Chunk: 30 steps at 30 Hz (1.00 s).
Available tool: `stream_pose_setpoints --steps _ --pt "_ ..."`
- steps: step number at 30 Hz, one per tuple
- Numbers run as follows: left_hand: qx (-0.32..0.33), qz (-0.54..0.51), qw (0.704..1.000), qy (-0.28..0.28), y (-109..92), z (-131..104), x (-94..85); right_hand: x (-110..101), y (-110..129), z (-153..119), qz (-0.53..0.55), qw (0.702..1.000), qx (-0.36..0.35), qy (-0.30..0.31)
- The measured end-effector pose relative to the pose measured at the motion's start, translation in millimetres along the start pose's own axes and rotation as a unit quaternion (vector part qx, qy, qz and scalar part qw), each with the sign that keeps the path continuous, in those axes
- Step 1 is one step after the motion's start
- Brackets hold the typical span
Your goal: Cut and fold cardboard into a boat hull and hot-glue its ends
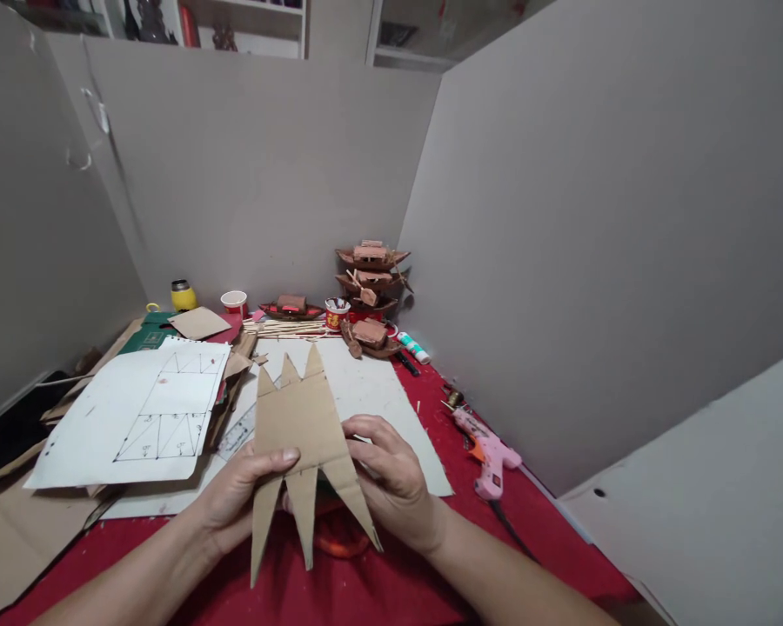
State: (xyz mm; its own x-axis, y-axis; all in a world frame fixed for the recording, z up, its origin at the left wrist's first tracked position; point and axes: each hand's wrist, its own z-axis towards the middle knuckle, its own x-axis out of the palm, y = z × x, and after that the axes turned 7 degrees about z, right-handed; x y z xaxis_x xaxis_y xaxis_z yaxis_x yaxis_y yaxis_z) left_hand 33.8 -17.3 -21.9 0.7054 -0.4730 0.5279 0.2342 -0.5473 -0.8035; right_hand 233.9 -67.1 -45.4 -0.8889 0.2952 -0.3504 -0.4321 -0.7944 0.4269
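A flat brown cardboard cutout [300, 426] is held up over the table, with pointed triangular teeth at its far end and longer points at its near end. My left hand [235, 491] grips its left side, thumb pressed on the face and fingers hidden underneath. At the right edge, my right hand [395, 487] has its fingers curled against the cardboard; some fingertips are out of sight behind it. Beneath lies a white board [378, 391], with a clear ruler [237, 432] partly covered. To the left rests a paper sheet [137, 409] bearing a drawn outline with triangles.
A pink glue gun [492, 456] lies on the red tablecloth [457, 539] at right. Brown model boats [371, 278] stand stacked at the back, beside thin sticks [284, 328], paper cups [235, 302] and a yellow jar [183, 296]. Grey partitions [261, 174] enclose the table.
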Motion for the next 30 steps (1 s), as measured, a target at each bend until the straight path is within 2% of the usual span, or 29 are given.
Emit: stream_pose_setpoints --steps 3,8,14,19,21,23,24,25,26,28,29,30 --pt "0.014 0.006 1.000 0.007 -2 -1 1.0 0 1 1 0.003 1.000 -0.008 -0.017" --pt "0.043 -0.001 0.999 0.009 -1 0 5.7 -5 3 0 -0.034 0.999 -0.040 -0.011" --pt "0.097 -0.022 0.995 -0.028 3 0 9.5 -7 6 0 -0.048 0.997 -0.059 -0.017" --pt "0.064 -0.030 0.997 -0.020 4 1 6.9 -5 3 -2 -0.034 0.997 -0.061 -0.031" --pt "0.052 -0.030 0.998 -0.022 5 2 5.6 -4 1 -2 -0.005 0.998 -0.033 -0.054" --pt "0.052 -0.024 0.998 -0.029 6 2 4.6 -2 -1 -1 0.063 0.993 0.068 -0.079" --pt "0.056 -0.019 0.998 -0.032 5 3 4.3 -2 -1 1 0.120 0.978 0.147 -0.086" --pt "0.064 -0.012 0.997 -0.035 5 3 4.0 -1 -1 3 0.194 0.948 0.234 -0.091" --pt "0.074 -0.004 0.997 -0.036 5 3 3.6 0 -1 4 0.278 0.902 0.318 -0.095" --pt "0.096 0.014 0.995 -0.030 4 3 2.7 2 -2 7 0.429 0.779 0.447 -0.101" --pt "0.106 0.023 0.994 -0.025 3 4 2.0 3 -2 8 0.480 0.721 0.489 -0.102" --pt "0.113 0.032 0.993 -0.017 3 4 1.4 5 -2 8 0.515 0.676 0.517 -0.098"
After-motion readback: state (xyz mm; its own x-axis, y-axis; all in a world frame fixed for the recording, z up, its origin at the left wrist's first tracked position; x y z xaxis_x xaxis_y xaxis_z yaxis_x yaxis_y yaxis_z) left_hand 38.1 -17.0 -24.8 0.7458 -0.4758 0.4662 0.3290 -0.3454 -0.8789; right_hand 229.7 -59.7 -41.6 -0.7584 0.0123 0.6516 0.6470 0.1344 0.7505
